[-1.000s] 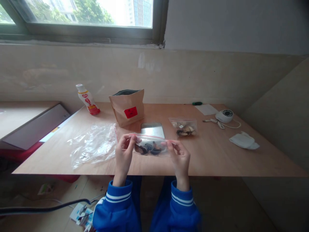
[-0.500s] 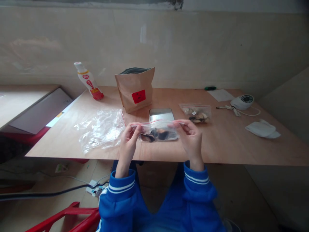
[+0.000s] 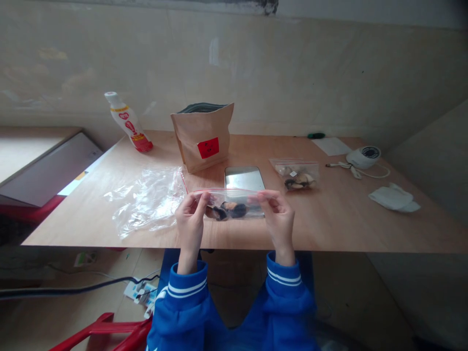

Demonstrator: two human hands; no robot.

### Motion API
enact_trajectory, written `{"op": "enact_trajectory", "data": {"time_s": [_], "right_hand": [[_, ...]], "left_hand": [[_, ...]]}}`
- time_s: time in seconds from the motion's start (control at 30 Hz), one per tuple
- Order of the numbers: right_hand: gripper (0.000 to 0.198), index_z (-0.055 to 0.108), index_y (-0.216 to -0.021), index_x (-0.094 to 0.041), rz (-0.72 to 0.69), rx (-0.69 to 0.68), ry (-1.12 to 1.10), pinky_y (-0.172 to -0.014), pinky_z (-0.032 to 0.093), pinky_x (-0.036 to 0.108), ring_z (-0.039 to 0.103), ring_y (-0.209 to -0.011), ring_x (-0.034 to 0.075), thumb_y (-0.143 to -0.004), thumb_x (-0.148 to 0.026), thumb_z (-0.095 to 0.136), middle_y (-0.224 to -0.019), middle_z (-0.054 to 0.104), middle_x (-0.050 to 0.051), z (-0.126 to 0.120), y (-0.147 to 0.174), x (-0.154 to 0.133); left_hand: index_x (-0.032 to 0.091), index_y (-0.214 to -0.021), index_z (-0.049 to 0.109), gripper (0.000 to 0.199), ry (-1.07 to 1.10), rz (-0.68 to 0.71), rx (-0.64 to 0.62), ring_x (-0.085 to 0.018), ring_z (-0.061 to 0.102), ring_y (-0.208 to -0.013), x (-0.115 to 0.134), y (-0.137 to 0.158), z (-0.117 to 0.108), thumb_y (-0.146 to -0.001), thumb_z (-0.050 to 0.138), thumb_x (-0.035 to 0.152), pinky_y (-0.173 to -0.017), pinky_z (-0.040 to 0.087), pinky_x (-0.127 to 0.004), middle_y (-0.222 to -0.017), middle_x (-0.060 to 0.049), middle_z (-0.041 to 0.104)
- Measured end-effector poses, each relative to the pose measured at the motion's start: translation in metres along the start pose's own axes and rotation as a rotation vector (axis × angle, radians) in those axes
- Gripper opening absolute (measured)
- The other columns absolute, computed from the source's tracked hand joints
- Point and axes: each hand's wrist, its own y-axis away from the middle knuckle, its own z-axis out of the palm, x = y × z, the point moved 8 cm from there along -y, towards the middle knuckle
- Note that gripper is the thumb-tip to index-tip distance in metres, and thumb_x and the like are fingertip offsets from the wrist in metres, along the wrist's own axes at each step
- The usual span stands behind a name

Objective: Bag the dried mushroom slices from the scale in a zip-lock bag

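Note:
Between my two hands a clear zip bag (image 3: 234, 208) with dark and pale dried pieces inside is stretched along its red-lined top edge. My left hand (image 3: 192, 214) pinches the left end of that edge between thumb and fingers. At the other end my right hand (image 3: 277, 209) pinches it the same way. The bag is held up over the front of the table, partly covering a flat silver-topped scale or plate (image 3: 243, 178). A second zip bag (image 3: 296, 175) with similar pieces lies on the table beyond my right hand.
Empty clear plastic bags (image 3: 148, 200) lie left of my left hand. Behind them stand an open brown paper pouch (image 3: 203, 139) and a white-and-red bottle (image 3: 127, 122). On the right are a white dome camera (image 3: 363, 157) with its cable, a crumpled white cloth or tissue (image 3: 395, 197) and a green-handled tool (image 3: 316, 136).
My right hand has shifted left, slightly nearer my left hand, and both hands sit a little lower in view with the zip bag. Both still pinch its top edge.

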Motion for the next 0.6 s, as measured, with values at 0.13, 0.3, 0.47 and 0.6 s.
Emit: {"op": "enact_trajectory", "data": {"time_s": [0.13,0.3,0.47,0.6], "right_hand": [[0.022,0.068,-0.083,-0.021,-0.029,0.08,0.075,-0.08,0.056,0.034,0.072,-0.082,0.021,-0.082,-0.043,0.069,-0.081,0.075,0.003,-0.003,0.005,0.0],[0.02,0.068,-0.083,-0.021,-0.047,0.099,0.069,-0.079,0.056,0.034,0.071,-0.081,0.02,-0.082,-0.041,0.068,-0.08,0.074,0.003,-0.004,0.009,0.001],[0.021,0.068,-0.082,-0.02,-0.06,0.106,0.1,-0.078,0.056,0.034,0.07,-0.079,0.02,-0.083,-0.041,0.067,-0.079,0.074,0.003,-0.005,0.011,-0.002],[0.02,0.068,-0.082,-0.02,-0.068,0.111,0.088,-0.077,0.055,0.033,0.07,-0.079,0.019,-0.083,-0.04,0.068,-0.079,0.074,0.003,-0.004,0.013,-0.005]], "left_hand": [[0.016,-0.08,0.068,0.03,-0.008,0.002,0.003,-0.013,0.064,-0.066,-0.005,0.003,-0.004,-0.083,0.064,0.045,-0.057,0.053,-0.022,-0.074,-0.003,0.069],[0.016,-0.083,0.069,0.028,-0.02,0.003,-0.006,-0.014,0.065,-0.068,-0.005,0.005,-0.006,-0.083,0.065,0.044,-0.059,0.053,-0.022,-0.076,-0.004,0.07],[0.017,-0.082,0.069,0.028,-0.045,0.013,0.015,-0.015,0.066,-0.07,0.0,0.008,-0.007,-0.083,0.064,0.044,-0.06,0.053,-0.023,-0.079,-0.004,0.071],[0.017,-0.082,0.067,0.027,-0.072,0.043,0.064,-0.014,0.065,-0.069,0.004,0.01,-0.01,-0.082,0.066,0.044,-0.061,0.051,-0.023,-0.076,-0.002,0.07]]}}
